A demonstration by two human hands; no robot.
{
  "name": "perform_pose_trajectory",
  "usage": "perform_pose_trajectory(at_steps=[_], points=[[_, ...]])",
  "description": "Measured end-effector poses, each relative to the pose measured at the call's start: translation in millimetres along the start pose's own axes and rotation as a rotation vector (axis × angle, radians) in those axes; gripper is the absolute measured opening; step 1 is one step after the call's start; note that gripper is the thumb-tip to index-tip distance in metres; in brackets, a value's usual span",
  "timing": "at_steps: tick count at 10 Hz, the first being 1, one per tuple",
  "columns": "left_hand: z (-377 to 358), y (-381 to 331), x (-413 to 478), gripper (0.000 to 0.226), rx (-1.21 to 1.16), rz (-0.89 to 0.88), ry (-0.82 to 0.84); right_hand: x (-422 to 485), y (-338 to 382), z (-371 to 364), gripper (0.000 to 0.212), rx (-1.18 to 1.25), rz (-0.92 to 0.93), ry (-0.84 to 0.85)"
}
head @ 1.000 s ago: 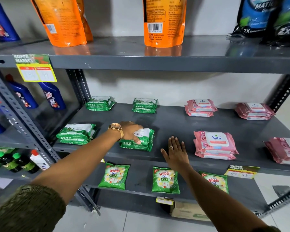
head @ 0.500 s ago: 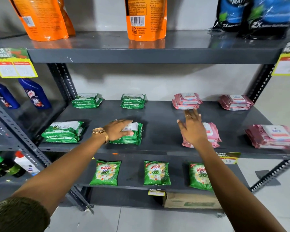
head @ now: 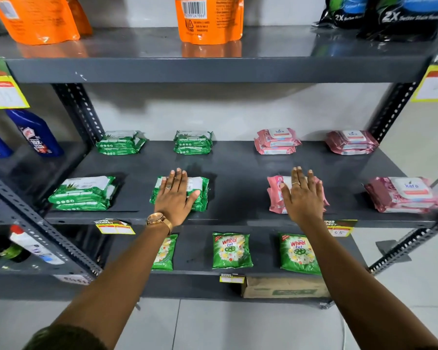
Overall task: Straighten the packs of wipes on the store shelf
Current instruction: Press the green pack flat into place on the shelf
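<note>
The grey middle shelf (head: 238,168) holds green and pink wipe packs in two rows. My left hand (head: 175,195) lies flat, fingers spread, on the front green stack (head: 202,193). My right hand (head: 304,195) rests flat on the front pink stack (head: 274,195), covering most of it. Another green stack (head: 82,193) lies at the front left and a pink stack (head: 406,194) at the front right. At the back stand two green stacks (head: 120,142), (head: 193,142) and two pink stacks (head: 276,141), (head: 350,142).
Orange pouches (head: 209,18) and dark detergent bags (head: 400,16) stand on the top shelf. Green detergent sachets (head: 231,250) lie on the lower shelf above a cardboard box (head: 283,287). Blue bottles (head: 36,132) fill the left rack. Slotted uprights (head: 79,109) frame the bay.
My right hand has moved from the shelf's front edge up onto the front pink stack. My left hand has flattened on the green stack, which now lies squarer. The view has shifted right.
</note>
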State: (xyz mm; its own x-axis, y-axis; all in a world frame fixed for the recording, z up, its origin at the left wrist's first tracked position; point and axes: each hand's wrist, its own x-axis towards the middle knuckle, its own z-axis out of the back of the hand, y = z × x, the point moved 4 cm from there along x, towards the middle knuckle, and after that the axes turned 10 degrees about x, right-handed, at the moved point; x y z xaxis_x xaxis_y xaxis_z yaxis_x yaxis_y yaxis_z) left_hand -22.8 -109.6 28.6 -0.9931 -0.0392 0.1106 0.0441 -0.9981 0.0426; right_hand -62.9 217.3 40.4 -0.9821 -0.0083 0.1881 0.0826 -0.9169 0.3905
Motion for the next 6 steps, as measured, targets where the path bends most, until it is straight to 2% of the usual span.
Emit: perform_pose_trajectory(at_steps=[1, 3, 5, 6], points=[[-5.3, 1.6, -2.5, 0.086, -0.002, 0.003, -0.06, -1.2, -1.4, -4.0, 0.066, -0.017, 0.003, -0.033], [-4.6, -0.2, -7.6, 0.101, 0.011, -0.01, -0.045, -1.7, 0.7, -4.8, 0.067, -0.032, 0.008, -0.048], [9.0, 2.7, 1.7, 0.073, 0.008, -0.037, 0.094, -2.0, 1.5, 3.1, 0.064, -0.033, -0.021, 0.05], [29.5, -5.8, -3.5, 0.082, 0.0, -0.081, 0.036, -12.7, 19.9, 23.0, 0.066, 0.02, 0.0, 0.009]])
